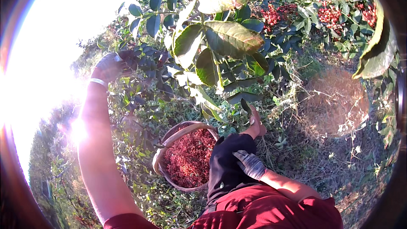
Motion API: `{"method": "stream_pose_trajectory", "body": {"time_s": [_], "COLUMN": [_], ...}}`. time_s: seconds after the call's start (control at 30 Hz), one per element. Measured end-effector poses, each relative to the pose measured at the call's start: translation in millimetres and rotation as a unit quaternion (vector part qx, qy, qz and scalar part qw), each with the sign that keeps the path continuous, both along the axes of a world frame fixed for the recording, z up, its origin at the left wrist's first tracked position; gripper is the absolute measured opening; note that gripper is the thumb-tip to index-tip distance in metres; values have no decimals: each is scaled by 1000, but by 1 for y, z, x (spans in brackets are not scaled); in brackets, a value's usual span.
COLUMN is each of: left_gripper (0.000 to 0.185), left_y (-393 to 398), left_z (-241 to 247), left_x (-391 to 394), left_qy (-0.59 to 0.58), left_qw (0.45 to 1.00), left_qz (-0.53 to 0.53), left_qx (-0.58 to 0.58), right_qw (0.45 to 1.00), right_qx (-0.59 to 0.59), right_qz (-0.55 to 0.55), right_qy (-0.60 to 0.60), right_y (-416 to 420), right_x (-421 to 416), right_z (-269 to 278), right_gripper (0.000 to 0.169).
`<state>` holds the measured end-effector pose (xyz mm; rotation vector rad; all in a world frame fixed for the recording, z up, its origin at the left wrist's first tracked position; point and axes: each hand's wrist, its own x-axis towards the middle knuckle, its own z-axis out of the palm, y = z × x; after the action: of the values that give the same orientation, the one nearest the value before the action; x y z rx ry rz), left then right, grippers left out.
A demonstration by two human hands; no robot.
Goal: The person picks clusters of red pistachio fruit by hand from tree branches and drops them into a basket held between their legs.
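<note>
My left hand (112, 65), in a dark glove with a pale band at the wrist, is raised at the upper left among dark leaves. Its fingers lie in shadow, so I cannot tell whether they hold anything. My right hand (251, 166), in a grey striped glove, rests on the thigh of my dark trousers (227, 162) and holds nothing. Left of that leg stands a round wicker basket (158, 162) with an arched handle, filled with small red berry clusters (190, 159) that look like Sichuan pepper.
Close overhead hangs a leafy branch (219, 38). More red berry clusters (330, 16) hang on the bush at the upper right. A curled leaf (378, 47) is near the right rim. Weeds and dry grass (334, 111) cover the ground. Strong sun glare whitens the left side.
</note>
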<state>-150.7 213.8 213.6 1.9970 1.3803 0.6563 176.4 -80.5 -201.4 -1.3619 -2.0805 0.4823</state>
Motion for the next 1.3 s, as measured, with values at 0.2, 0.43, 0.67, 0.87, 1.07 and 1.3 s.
{"method": "stream_pose_trajectory", "body": {"time_s": [0.2,0.43,0.67,0.87,1.07,1.3], "left_gripper": [20,22,15,16,22,21], "left_y": [4,-2,-67,-120,-254,-277], "left_z": [1,3,8,9,-65,-269], "left_x": [20,25,94,72,113,101], "left_qy": [-165,323,601,432,110,151], "left_qw": [982,907,702,777,888,963], "left_qz": [85,116,190,185,75,8], "left_qx": [23,243,332,419,441,225], "right_qw": [1000,999,1000,1000,999,1000], "right_qx": [-26,-35,-8,-1,10,14], "right_qz": [1,3,-2,3,-5,10], "right_qy": [15,13,-6,2,35,15], "right_y": [-1,-5,-10,-14,-14,-11], "right_x": [1,6,16,21,20,14], "right_z": [-2,-4,-10,-20,-13,-12], "right_gripper": [45,44,44,45,46,48]}}
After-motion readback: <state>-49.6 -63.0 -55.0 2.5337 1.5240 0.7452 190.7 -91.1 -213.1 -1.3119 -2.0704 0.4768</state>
